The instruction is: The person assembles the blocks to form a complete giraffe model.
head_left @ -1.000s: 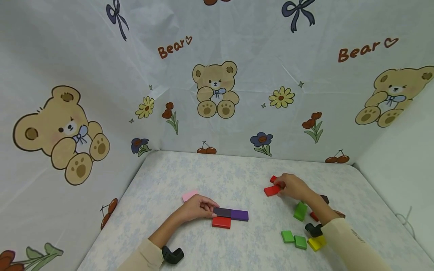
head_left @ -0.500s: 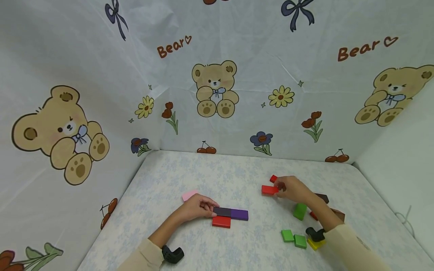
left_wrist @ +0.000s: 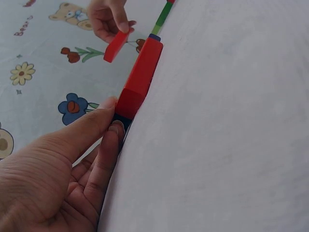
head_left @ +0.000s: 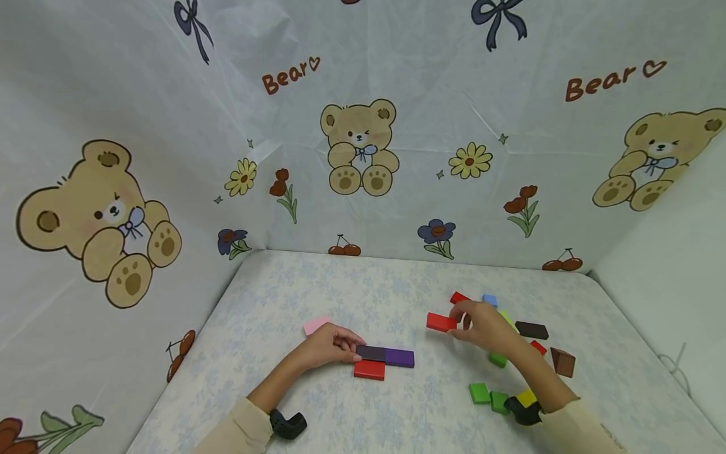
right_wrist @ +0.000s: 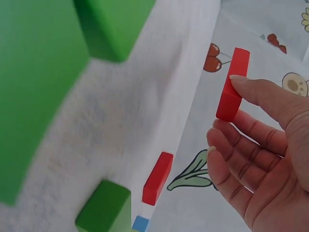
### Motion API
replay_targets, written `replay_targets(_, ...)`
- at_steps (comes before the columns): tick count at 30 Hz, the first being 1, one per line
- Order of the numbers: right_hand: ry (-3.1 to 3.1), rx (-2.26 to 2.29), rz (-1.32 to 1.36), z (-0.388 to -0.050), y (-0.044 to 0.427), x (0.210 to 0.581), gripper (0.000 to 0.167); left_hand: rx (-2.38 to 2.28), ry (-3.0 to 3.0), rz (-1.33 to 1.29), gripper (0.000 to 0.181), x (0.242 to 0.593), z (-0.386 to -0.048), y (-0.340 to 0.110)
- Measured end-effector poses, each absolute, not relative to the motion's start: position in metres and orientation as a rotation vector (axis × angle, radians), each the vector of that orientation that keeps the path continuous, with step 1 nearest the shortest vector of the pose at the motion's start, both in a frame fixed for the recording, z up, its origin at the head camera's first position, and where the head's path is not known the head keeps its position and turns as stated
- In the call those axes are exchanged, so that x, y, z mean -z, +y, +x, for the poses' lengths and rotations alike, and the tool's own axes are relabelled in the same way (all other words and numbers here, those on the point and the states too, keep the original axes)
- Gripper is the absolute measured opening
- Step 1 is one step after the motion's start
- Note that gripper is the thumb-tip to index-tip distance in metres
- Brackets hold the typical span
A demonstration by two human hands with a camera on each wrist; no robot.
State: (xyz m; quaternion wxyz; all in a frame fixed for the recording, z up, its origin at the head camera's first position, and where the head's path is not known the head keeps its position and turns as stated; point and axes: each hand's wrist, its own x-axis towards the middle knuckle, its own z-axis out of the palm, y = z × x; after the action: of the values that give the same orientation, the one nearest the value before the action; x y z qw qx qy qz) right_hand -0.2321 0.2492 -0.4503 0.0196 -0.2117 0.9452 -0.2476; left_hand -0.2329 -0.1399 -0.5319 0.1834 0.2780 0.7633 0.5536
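My left hand [head_left: 329, 345] pinches the left end of a dark block [head_left: 371, 353], which lies end to end with a purple block [head_left: 399, 358]. A red block [head_left: 369, 370] lies against the near side of the dark one. In the left wrist view, thumb and fingertips of the left hand [left_wrist: 72, 164] meet at the dark block's end, beside the red block [left_wrist: 140, 77]. My right hand [head_left: 484, 325] pinches another red block [head_left: 440, 322] by its right end; in the right wrist view that block [right_wrist: 233, 84] is between the thumb and fingers of the right hand [right_wrist: 270, 145].
A pink block [head_left: 315, 325] lies behind the left hand. Around the right forearm are green blocks [head_left: 479, 393], a yellow block [head_left: 526, 398], a dark brown block [head_left: 532, 330], a brown block [head_left: 563, 362] and a blue block [head_left: 490, 300]. Another red block [head_left: 459, 297] lies behind the right hand.
My right hand has moved a little left with the red block in its grip, uncovering the blue block and others behind it. The left hand stays at the dark block.
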Motion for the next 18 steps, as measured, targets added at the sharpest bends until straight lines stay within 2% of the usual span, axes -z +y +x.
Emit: replay_targets(18,2.878,0.758,-0.631,-0.182,0.215,0.454,0.024,-1.555,2.147,0.774,0.027,0.534,-0.234,-0.140)
